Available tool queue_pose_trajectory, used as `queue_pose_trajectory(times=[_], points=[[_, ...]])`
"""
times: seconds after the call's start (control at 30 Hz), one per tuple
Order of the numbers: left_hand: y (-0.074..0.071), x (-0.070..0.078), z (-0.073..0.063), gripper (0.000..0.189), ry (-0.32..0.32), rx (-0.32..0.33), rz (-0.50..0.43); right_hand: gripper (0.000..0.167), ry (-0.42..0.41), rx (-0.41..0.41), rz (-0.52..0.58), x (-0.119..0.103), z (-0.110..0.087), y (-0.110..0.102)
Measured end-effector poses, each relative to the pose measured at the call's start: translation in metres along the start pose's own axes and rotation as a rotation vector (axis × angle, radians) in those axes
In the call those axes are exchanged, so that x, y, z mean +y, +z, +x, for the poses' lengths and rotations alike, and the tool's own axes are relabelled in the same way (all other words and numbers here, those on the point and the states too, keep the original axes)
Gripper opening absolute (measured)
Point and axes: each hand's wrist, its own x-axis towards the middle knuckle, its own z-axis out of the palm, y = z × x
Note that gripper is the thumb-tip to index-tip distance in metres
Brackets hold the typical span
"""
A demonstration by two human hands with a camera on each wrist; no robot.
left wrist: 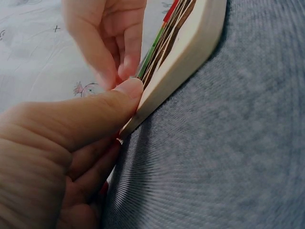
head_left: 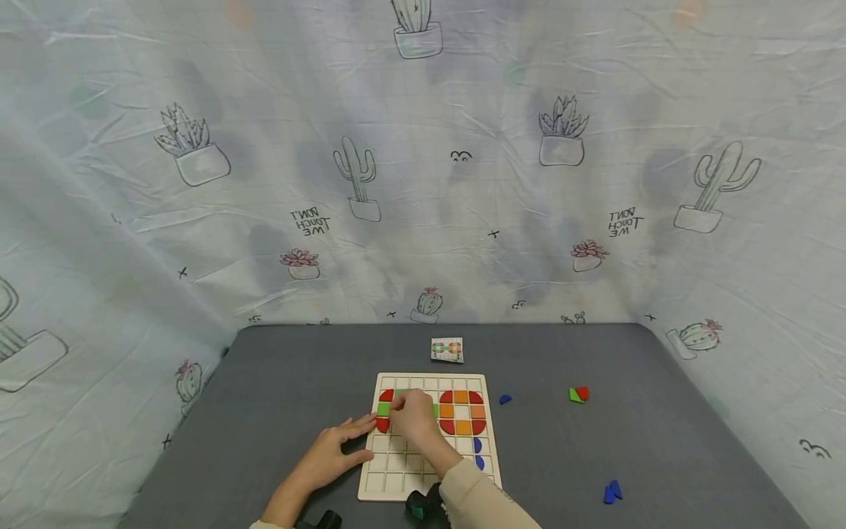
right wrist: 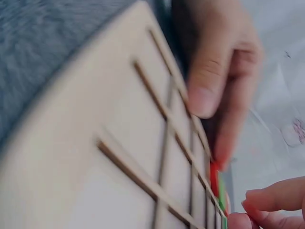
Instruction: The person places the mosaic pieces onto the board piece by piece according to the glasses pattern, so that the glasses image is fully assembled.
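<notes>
A pale wooden grid board [head_left: 394, 483] lies on the table, with flat coloured pieces in its squares. My left hand [head_left: 328, 453] rests at its left edge, fingers extended; in the left wrist view the thumb [left wrist: 112, 102] touches the board's side. Over the upper left of the board is my right hand [head_left: 415, 417], its fingertips drawn together beside a green piece [head_left: 383, 409]. I cannot tell whether a piece is between them. Red pieces [head_left: 382, 425] sit at the left corners. To the right, orange pieces [head_left: 460, 397] and dark red quarter-rounds [head_left: 446, 426] form a ring.
A small pattern card [head_left: 446, 350] stands beyond the board. Right of it lie a blue piece [head_left: 505, 400], a green piece [head_left: 576, 396] with a red piece [head_left: 582, 394], and blue pieces [head_left: 609, 494]. Two blue half-rounds [head_left: 477, 445] sit on the board's right side.
</notes>
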Motion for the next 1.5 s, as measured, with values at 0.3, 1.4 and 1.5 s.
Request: queue_pose_trajectory(times=[0.3,1.4,1.5], points=[[0.0,-0.003,0.0,0.054,0.04,-0.017,0.047,0.006,0.058,0.026,0.151,0.009,0.0,-0.042],[0.001,-0.001,-0.001,0.055,0.009,-0.016,0.005,0.028,0.277,0.304,-0.048,0.154,-0.05,-0.219],[0.001,-0.001,-0.001,0.055,0.013,-0.011,-0.002,0.03,0.285,0.312,-0.08,0.167,-0.055,-0.226]])
